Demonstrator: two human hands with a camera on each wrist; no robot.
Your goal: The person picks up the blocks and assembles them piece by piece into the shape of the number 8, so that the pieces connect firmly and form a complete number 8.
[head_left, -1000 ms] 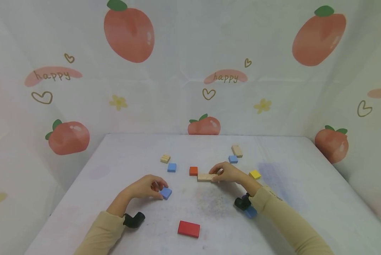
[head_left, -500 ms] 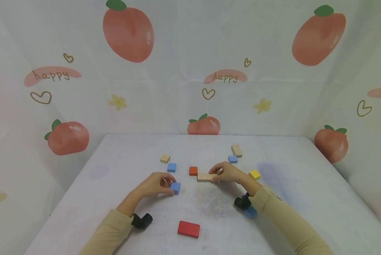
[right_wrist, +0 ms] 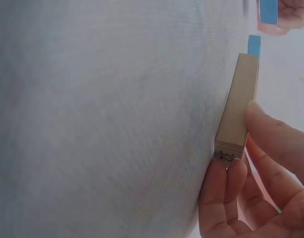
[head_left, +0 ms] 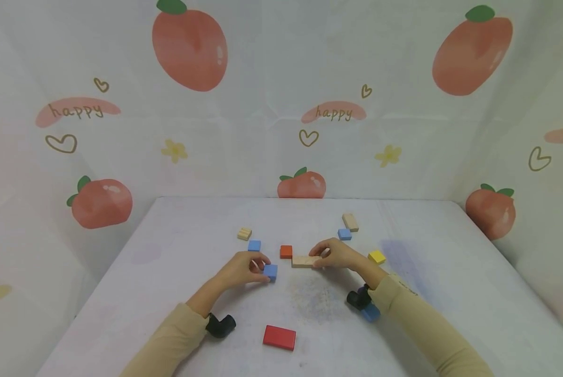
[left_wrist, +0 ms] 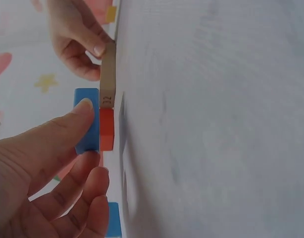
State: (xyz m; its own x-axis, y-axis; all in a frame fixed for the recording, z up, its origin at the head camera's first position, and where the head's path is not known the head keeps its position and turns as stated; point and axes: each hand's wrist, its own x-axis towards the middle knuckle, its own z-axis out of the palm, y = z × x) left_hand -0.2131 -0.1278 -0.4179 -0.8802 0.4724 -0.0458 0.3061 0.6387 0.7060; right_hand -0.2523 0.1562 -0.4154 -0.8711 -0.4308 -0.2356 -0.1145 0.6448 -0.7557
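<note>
Between thumb and fingers, my left hand (head_left: 240, 269) pinches a blue block (head_left: 270, 272). In the left wrist view that blue block (left_wrist: 92, 136) is held off the table, overlapping the orange-red block (left_wrist: 107, 130) behind it. My right hand (head_left: 336, 253) grips the right end of a long plain wooden block (head_left: 302, 261) lying on the table. The number 32 is printed on the end faces of the wooden block (right_wrist: 238, 106). Its left end meets the orange-red block (head_left: 286, 252), which no hand touches.
Behind the left hand lie a blue block (head_left: 254, 245) and a striped wooden block (head_left: 245, 233). Back right are a blue block (head_left: 345, 234), a wooden block (head_left: 350, 222) and a yellow block (head_left: 376, 257). A red block (head_left: 279, 337) lies in front; another blue block (head_left: 370, 312) is by the right wrist.
My left hand has carried the blue block to the right and slightly away from me, closer to the orange-red and wooden blocks. The right hand stays on the wooden block.
</note>
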